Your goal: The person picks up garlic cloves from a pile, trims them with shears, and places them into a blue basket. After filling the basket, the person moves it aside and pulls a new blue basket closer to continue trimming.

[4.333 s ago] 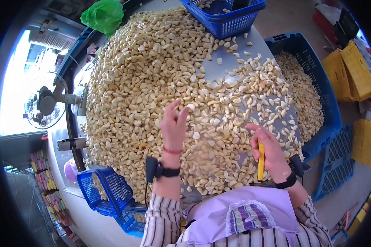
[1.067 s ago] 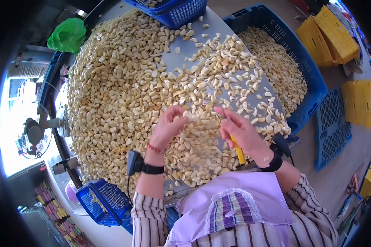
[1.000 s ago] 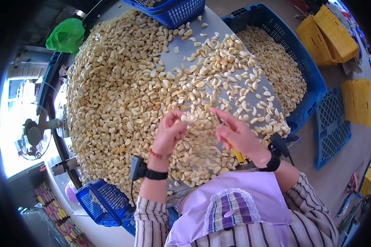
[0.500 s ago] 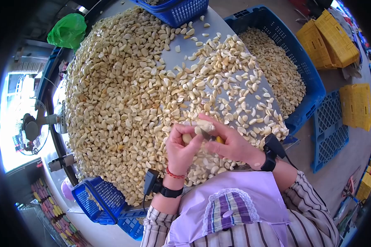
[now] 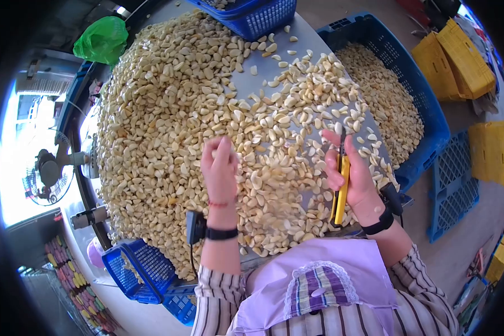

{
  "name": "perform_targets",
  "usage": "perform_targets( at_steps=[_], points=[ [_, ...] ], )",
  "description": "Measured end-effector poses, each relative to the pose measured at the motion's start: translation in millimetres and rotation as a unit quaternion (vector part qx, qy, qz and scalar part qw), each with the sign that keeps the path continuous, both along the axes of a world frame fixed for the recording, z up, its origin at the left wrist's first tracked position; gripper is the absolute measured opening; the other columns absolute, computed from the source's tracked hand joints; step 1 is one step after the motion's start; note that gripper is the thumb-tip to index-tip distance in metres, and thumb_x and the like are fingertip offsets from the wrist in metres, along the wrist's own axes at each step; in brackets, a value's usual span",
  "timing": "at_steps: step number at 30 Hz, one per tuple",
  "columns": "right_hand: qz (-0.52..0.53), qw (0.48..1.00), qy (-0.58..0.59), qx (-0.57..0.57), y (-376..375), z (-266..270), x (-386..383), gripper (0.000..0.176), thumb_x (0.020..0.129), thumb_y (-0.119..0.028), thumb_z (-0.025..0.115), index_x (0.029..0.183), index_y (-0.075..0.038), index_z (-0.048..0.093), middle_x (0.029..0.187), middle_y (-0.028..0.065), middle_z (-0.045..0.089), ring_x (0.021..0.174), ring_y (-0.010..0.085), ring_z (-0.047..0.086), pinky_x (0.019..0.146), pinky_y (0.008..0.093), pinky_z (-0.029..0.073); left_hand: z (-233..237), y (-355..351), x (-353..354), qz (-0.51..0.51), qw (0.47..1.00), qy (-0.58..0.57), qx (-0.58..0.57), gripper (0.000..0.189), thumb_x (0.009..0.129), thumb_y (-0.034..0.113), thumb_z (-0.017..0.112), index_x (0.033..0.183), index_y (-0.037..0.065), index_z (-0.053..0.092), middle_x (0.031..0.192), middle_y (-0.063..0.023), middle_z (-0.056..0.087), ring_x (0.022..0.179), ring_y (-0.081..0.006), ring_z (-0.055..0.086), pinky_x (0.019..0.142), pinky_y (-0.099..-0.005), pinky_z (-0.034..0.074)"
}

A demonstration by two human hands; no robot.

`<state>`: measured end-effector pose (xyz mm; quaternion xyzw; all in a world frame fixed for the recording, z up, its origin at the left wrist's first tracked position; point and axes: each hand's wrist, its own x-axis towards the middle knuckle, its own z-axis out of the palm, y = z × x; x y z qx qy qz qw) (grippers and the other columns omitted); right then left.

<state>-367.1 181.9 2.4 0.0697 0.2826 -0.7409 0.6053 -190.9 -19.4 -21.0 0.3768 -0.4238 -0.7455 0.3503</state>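
Observation:
A large heap of pale, curved pieces that look like peeled garlic cloves (image 5: 157, 117) covers a metal table (image 5: 247, 84). Over the middle of the heap is my left hand (image 5: 219, 171), its fingers curled in; whatever may be inside them is hidden. My right hand (image 5: 355, 176), over the thinner scatter on the right, is closed round a yellow and black utility knife (image 5: 342, 187). The knife stands nearly upright in view, its top end between thumb and index finger. A pale clove (image 5: 338, 128) shows by that top end.
A big blue crate (image 5: 431, 120) of cloves stands beyond the table's right edge. Blue baskets sit at the top (image 5: 263, 22) and lower left (image 5: 126, 274). A green plastic bag (image 5: 103, 40), a fan (image 5: 50, 168), yellow crates (image 5: 465, 59) and a blue pallet (image 5: 456, 187) lie around.
My hands were together over the near part of the heap, with cloves and the knife between them. They have parted, left hand leftward, right hand rightward with the knife.

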Motion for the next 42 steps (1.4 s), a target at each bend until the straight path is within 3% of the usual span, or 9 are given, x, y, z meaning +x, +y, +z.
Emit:
perform_targets(
  at_steps=[2, 4, 8, 11, 18, 27, 33, 36, 42],
  points=[
    [-0.021, 0.99, 0.077, 0.118, -2, 7, 3, 0.045, 0.097, -0.042, 0.044, 0.134, -0.016, 0.043, 0.083, 0.0038, 0.057, 0.043, 0.0077, 0.042, 0.038, 0.0214, 0.035, -28, -20, -5, 0.007, 0.941, -0.272, -0.203, 0.02, 0.092, 0.02, 0.049, 0.106, 0.006, 0.055, 0.076, -0.0079, 0.058, 0.06, -0.02, 0.058, 0.051, -0.0275, 0.046],
    [-0.005, 0.988, 0.104, 0.118, -2, 5, 5, 0.049, 0.097, -0.038, 0.046, 0.141, -0.021, 0.033, 0.096, 0.0072, 0.057, 0.048, 0.0089, 0.046, 0.038, 0.0215, 0.036, -39, -14, -24, -0.093, 0.678, -0.492, -0.539, 0.026, 0.09, 0.021, 0.05, 0.112, 0.008, 0.058, 0.076, -0.0114, 0.062, 0.064, -0.0265, 0.064, 0.056, -0.034, 0.051],
    [-0.031, 0.969, 0.208, 0.133, -7, 10, 0, 0.061, 0.096, -0.029, 0.051, 0.147, -0.024, 0.019, 0.108, 0.0108, 0.055, 0.057, 0.0093, 0.053, 0.039, 0.0196, 0.04, -2, 40, -47, -0.458, 0.529, -0.469, -0.538, 0.024, 0.088, 0.017, 0.047, 0.106, 0.008, 0.061, 0.077, -0.0127, 0.063, 0.067, -0.0299, 0.064, 0.055, -0.0408, 0.052],
    [-0.065, 0.943, 0.293, 0.144, -7, 12, -8, 0.062, 0.096, -0.024, 0.052, 0.148, -0.021, 0.018, 0.108, 0.0101, 0.054, 0.055, 0.0057, 0.051, 0.04, 0.0182, 0.04, 17, 25, -44, -0.403, 0.661, -0.359, -0.521, 0.02, 0.084, 0.022, 0.058, 0.094, 0.006, 0.063, 0.084, -0.0104, 0.063, 0.071, -0.0289, 0.063, 0.061, -0.0364, 0.052],
    [-0.026, 0.936, 0.314, 0.156, -2, 2, -5, 0.053, 0.097, -0.022, 0.049, 0.144, -0.016, 0.027, 0.089, 0.0069, 0.055, 0.048, 0.0067, 0.047, 0.039, 0.0185, 0.039, -3, -126, -45, 0.04, 0.553, -0.572, -0.605, 0.026, 0.087, 0.014, 0.055, 0.111, 0.017, 0.064, 0.123, -0.0115, 0.056, 0.068, -0.0236, 0.063, 0.059, -0.0337, 0.053],
    [0.055, 0.989, 0.05, 0.13, -2, 0, -12, 0.068, 0.093, -0.06, 0.035, 0.133, -0.006, 0.043, 0.057, -0.0004, 0.042, 0.038, 0.0084, 0.037, 0.037, 0.0238, 0.034, 27, -4, -27, -0.551, 0.571, -0.395, -0.463, 0.028, 0.09, 0.02, 0.048, 0.114, 0.019, 0.062, 0.109, -0.0137, 0.064, 0.076, -0.0298, 0.064, 0.068, -0.0404, 0.053],
    [0.087, 0.994, -0.011, 0.058, 3, -16, -16, 0.074, 0.092, -0.063, 0.029, 0.13, -0.003, 0.047, 0.051, 0.0, 0.043, 0.035, 0.0095, 0.038, 0.036, 0.0241, 0.034, 38, -83, -34, -0.219, 0.828, -0.39, -0.338, 0.02, 0.084, 0.012, 0.063, 0.103, 0.009, 0.069, 0.093, -0.0095, 0.068, 0.069, -0.0151, 0.059, 0.065, -0.0272, 0.049],
    [0.108, 0.993, -0.022, 0.031, 2, -21, -19, 0.077, 0.092, -0.065, 0.026, 0.13, -0.001, 0.047, 0.051, 0.0009, 0.046, 0.035, 0.0097, 0.039, 0.036, 0.0236, 0.034, 19, -148, -38, -0.036, 0.76, -0.434, -0.482, 0.026, 0.086, 0.023, 0.061, 0.109, 0.011, 0.067, 0.088, -0.0096, 0.065, 0.072, -0.0205, 0.061, 0.067, -0.0327, 0.049],
    [0.129, 0.985, 0.036, 0.106, -9, 0, -13, 0.077, 0.091, -0.065, 0.03, 0.134, -0.003, 0.044, 0.057, 0.0042, 0.051, 0.038, 0.009, 0.041, 0.037, 0.0223, 0.035, 2, -174, -93, -0.136, 0.593, -0.631, -0.481, 0.03, 0.085, 0.031, 0.058, 0.103, 0.007, 0.064, 0.104, -0.0151, 0.061, 0.086, -0.0363, 0.063, 0.075, -0.0448, 0.05]
  ],
)
